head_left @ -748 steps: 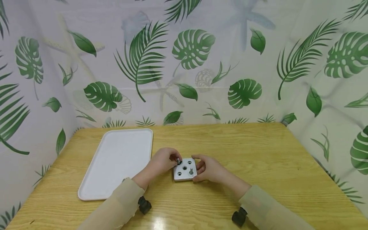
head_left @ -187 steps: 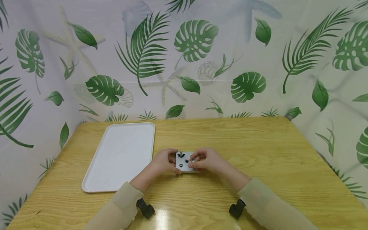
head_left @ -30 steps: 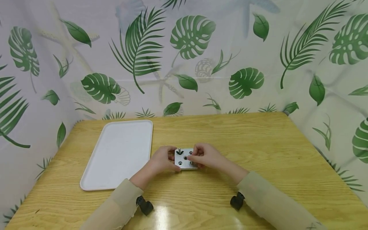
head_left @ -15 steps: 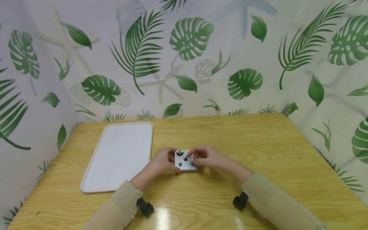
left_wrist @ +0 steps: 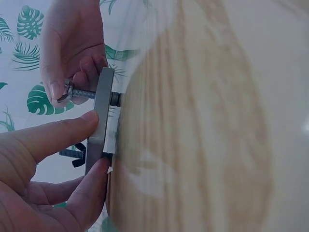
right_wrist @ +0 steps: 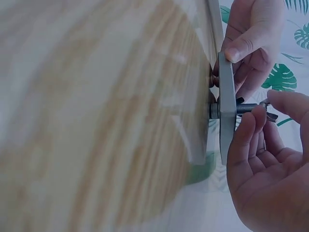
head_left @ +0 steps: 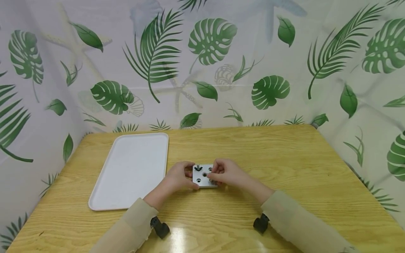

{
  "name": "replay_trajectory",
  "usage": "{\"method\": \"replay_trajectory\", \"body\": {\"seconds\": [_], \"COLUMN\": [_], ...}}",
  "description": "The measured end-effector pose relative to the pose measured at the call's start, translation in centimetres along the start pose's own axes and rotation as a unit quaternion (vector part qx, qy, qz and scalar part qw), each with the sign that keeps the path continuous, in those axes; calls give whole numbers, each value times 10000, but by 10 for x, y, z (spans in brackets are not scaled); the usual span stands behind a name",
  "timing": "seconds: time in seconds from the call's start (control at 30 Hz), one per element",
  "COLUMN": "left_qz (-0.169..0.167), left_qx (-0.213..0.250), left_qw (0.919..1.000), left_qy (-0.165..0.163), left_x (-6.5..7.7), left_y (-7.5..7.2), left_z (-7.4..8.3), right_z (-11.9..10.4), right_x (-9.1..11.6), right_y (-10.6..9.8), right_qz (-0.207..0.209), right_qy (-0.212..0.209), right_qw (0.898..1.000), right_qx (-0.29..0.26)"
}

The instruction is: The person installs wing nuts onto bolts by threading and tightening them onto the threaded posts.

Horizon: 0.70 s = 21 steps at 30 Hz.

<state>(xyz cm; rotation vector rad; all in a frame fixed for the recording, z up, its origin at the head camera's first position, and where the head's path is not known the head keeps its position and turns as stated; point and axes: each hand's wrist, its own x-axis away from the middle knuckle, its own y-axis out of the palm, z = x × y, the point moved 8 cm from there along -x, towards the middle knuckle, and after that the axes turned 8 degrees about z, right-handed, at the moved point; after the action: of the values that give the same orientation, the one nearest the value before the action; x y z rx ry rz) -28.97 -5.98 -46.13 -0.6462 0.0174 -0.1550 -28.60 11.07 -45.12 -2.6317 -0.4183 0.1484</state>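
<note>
A silver metal plate (head_left: 202, 182) with several round holes stands slightly raised over the table on bolt heads. My left hand (head_left: 178, 176) grips its left edge, with the thumb on the near corner. A black wing nut (left_wrist: 78, 155) sits low on a bolt at the plate's far left corner. At the near right, another bolt (left_wrist: 83, 93) sticks up through the plate. My right hand (head_left: 229, 173) pinches a silver wing nut (right_wrist: 271, 116) at the top of that bolt, well above the plate. From the head view, the fingers mostly cover this nut.
A white tray (head_left: 129, 172) lies on the left of the wooden table (head_left: 253, 151). Leaf-patterned cloth (head_left: 215, 105) hangs behind and at the sides. Each wrist carries a black camera (head_left: 160, 227).
Much earlier my left hand was at the black wing nut and my right held the plate. Half a second ago my right fingers were spread more; now they are closed on the silver wing nut.
</note>
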Motion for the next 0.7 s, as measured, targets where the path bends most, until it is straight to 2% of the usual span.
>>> {"method": "replay_trajectory", "body": {"seconds": [0.2,0.47,0.57,0.7], "left_qz": [49,55,40,17], "left_qx": [154,71,40,4], "left_qw": [9999,10000,10000,10000], "left_qy": [-28,-38,-35,-16], "left_x": [0,-3,-3,-3], "left_y": [1,-1,-1,0], "left_z": [-2,-2,-1,-1], "right_z": [0,-7,-8,-5], "right_x": [3,3,4,3], "right_y": [-4,-7,-4,1], "right_qz": [114,-672,-901,-902], "right_qy": [-148,-661,-657,-504], "right_qw": [9998,9954,9931,9930], "right_qx": [108,-178,-364,-577]}}
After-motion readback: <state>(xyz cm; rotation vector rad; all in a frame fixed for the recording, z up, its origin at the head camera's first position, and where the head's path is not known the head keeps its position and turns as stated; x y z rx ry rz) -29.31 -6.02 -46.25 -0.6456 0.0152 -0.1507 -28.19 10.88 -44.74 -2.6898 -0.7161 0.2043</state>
